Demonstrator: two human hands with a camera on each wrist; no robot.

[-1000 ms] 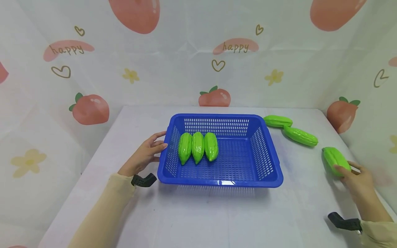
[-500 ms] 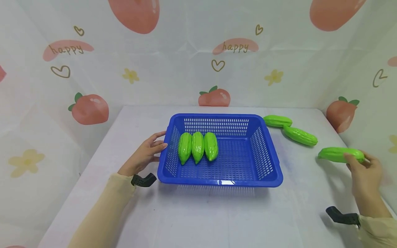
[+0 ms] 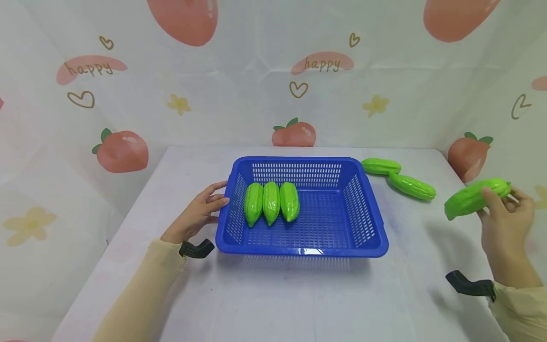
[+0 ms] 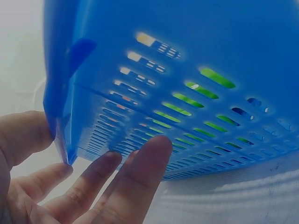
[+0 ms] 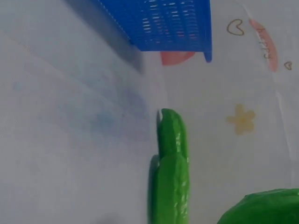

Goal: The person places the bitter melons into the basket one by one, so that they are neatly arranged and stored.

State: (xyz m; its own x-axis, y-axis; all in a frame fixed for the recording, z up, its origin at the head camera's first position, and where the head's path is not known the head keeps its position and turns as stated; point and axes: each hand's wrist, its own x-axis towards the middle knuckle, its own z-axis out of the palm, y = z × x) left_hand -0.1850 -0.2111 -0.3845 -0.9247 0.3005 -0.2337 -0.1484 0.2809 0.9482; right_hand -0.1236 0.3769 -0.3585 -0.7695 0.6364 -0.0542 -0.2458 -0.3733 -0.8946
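Aloft, the right hand (image 3: 508,228) grips a tilted green gourd (image 3: 470,198).

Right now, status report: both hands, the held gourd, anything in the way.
Left hand holding blue basket by left rim. Right hand holding green gourd above table, right of basket. Two loose gourds partly between, possibly obstructing low path.

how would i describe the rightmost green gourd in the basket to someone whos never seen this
Find the blue basket on the white table. Inside, toward its left wall, three green gourds lie side by side; take the rightmost gourd. Unlike its two neighbours, it has bare basket floor directly to its right.
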